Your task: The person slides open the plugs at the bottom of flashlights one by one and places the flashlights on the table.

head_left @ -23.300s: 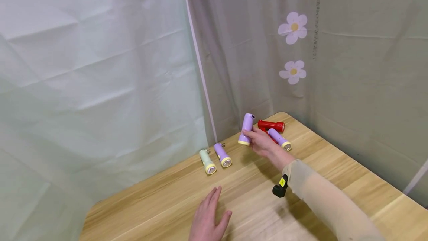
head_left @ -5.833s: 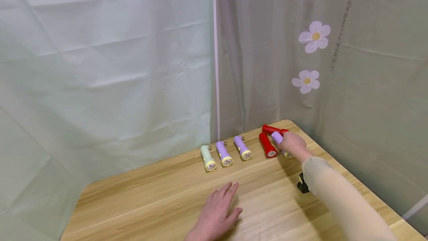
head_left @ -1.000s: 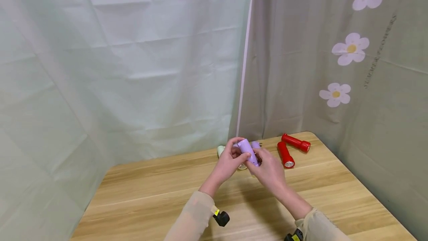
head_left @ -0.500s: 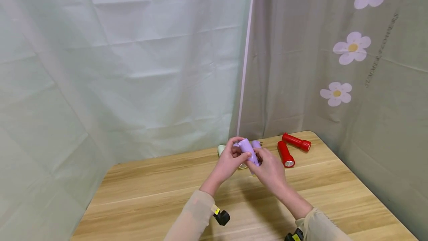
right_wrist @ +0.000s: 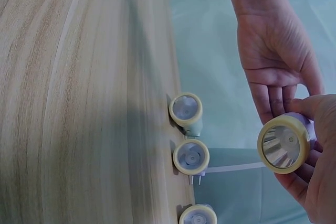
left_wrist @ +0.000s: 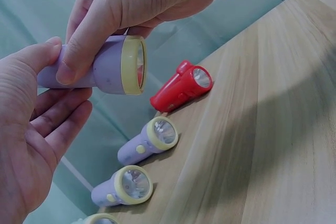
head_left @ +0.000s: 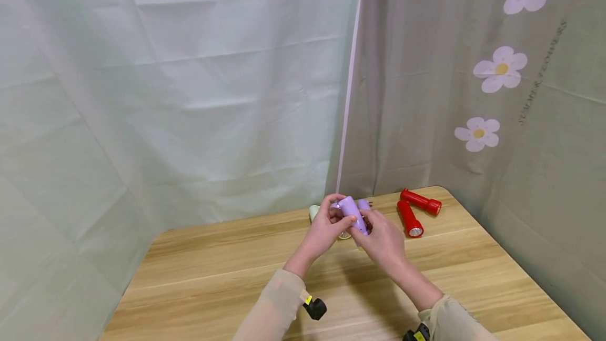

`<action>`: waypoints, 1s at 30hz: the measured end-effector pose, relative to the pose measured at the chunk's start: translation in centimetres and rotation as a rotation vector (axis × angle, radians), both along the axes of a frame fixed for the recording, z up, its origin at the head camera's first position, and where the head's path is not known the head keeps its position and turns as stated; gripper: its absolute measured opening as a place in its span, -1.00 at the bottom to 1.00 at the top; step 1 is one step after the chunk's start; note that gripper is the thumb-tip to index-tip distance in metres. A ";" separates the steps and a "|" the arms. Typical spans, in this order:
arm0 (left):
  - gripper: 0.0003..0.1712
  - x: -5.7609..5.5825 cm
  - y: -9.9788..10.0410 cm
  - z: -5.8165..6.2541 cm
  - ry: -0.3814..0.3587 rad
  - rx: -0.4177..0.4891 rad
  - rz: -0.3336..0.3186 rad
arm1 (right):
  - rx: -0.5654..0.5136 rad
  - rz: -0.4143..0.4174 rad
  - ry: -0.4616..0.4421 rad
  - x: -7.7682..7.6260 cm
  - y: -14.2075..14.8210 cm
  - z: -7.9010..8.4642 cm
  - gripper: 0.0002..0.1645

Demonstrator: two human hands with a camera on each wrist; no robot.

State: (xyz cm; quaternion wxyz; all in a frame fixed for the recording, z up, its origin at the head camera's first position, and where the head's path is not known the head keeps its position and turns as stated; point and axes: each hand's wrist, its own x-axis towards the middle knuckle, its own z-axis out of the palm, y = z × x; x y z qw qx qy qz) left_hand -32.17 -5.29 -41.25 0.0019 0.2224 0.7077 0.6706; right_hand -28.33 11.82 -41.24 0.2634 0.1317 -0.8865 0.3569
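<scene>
A purple flashlight (head_left: 351, 212) with a pale yellow lens ring is held up between both hands above the table's back edge. My left hand (head_left: 322, 233) grips its tail end, thumb pressed along the body. Nearer the head, my right hand (head_left: 384, 241) pinches the flashlight between thumb and fingers. Its lens (right_wrist: 283, 145) faces the right wrist camera and looks unlit. Behind the hands stand a pale green flashlight (head_left: 313, 211) and two more purple flashlights (left_wrist: 148, 142), partly hidden in the head view.
Two red flashlights, one in front (head_left: 409, 219) and one behind (head_left: 421, 201), lie at the back right corner. Metal plug prongs (right_wrist: 195, 180) stick out of one purple flashlight. Curtains (head_left: 227, 93) hang close behind the wooden table (head_left: 213, 278).
Earlier the right hand reached alone for the purple flashlight among the red ones; now both hands hold it mid-table. In the last half second the front red flashlight has shifted slightly right.
</scene>
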 end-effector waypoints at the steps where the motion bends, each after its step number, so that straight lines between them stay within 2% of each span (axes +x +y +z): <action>1: -0.39 0.0 0.0 0.0 -0.001 -0.001 0.001 | 0.000 -0.001 -0.001 0.0 0.0 0.0 -0.48; 13: -0.37 0.3 0.2 0.2 -0.015 0.019 0.017 | 0.003 0.002 -0.009 -0.1 0.0 0.0 -0.48; 30: -0.39 0.3 0.2 -0.2 -0.014 0.004 0.047 | 0.009 0.009 -0.010 -0.1 0.0 -0.1 -0.47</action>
